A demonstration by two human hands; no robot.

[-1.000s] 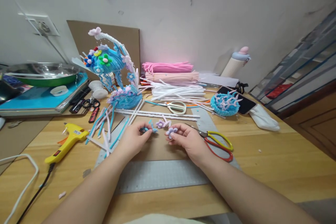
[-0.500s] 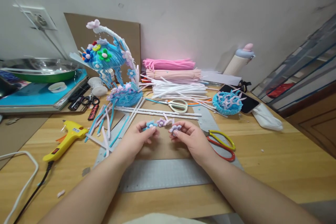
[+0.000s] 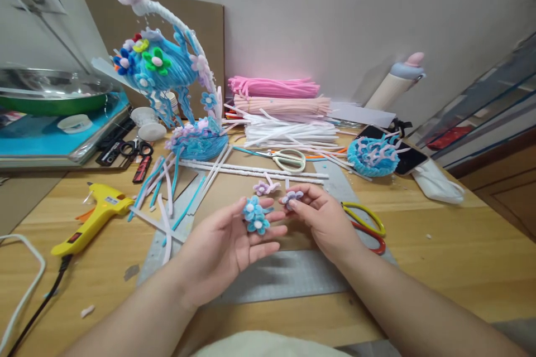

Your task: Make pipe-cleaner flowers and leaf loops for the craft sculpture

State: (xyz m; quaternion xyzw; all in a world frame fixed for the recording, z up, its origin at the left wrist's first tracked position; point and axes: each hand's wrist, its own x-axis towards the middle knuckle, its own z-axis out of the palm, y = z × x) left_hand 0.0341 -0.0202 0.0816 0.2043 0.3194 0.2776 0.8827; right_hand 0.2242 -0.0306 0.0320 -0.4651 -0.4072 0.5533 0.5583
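Palm up, my left hand [image 3: 234,240] has its fingers spread and holds two blue pipe-cleaner flowers [image 3: 253,215] with white centres against them. My right hand [image 3: 320,217] pinches a purple pipe-cleaner flower [image 3: 292,197] between thumb and fingers, close to the left fingertips. Just beyond both hands, a lilac flower [image 3: 261,188] with pink pieces lies on the brown cardboard [image 3: 218,192]. Partly hidden behind my right hand are scissors with yellow and red handles [image 3: 368,217].
A blue flowered pipe-cleaner model [image 3: 167,61] stands back left. A yellow glue gun [image 3: 94,217] lies left, near loose pipe cleaner pieces [image 3: 167,212]. White pipe cleaners [image 3: 288,134] and cream-handled scissors [image 3: 288,160] lie behind the hands. A blue pipe-cleaner basket [image 3: 372,162] sits right.
My left hand has turned palm up and spread its fingers, bringing two blue flowers into view. My right hand keeps its pinch on the purple flower. The camera view has shifted slightly.
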